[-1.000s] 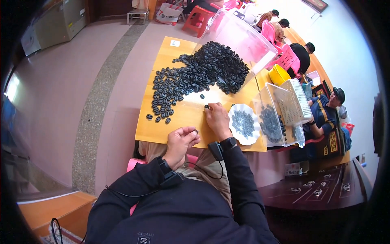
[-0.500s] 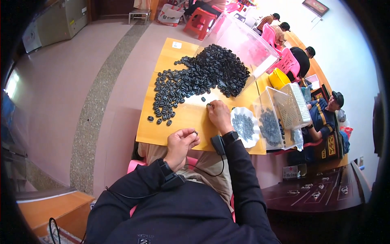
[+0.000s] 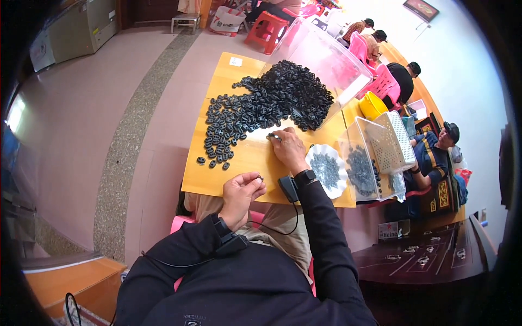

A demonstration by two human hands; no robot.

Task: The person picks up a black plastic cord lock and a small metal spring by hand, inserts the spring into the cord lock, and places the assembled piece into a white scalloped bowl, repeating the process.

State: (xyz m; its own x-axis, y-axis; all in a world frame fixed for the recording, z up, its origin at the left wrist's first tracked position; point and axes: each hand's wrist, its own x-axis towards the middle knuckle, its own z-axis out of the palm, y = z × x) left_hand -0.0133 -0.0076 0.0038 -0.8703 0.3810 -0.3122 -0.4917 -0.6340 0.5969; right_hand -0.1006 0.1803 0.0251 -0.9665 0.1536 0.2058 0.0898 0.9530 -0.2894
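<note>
Black oval pieces with two holes (image 3: 217, 130) are heaped on the wooden table (image 3: 261, 174), loosely spread at the near left and piled high toward the back. My right hand (image 3: 289, 149) reaches to the heap's near edge, thumb and fingers closed on a black two-hole piece (image 3: 271, 136) at the tabletop. Above the table's near edge, my left hand (image 3: 242, 195) pinches a small dark piece (image 3: 260, 178), mostly covered by the fingertips. Just right of my right hand sits a white wavy-rimmed plate (image 3: 341, 187) of small grey, clear-looking bits.
A clear bin (image 3: 356, 127) holding dark pieces stands at the table's right, with a white perforated basket (image 3: 399, 141) against it. Behind are a yellow bowl (image 3: 372, 105) and a large tilted clear box (image 3: 326, 51). A seated person (image 3: 432, 155) is at right; others sit farther back.
My right hand has moved a little left and away from me, its fingertips now at the piece that lay loose by the heap. My left hand has barely moved.
</note>
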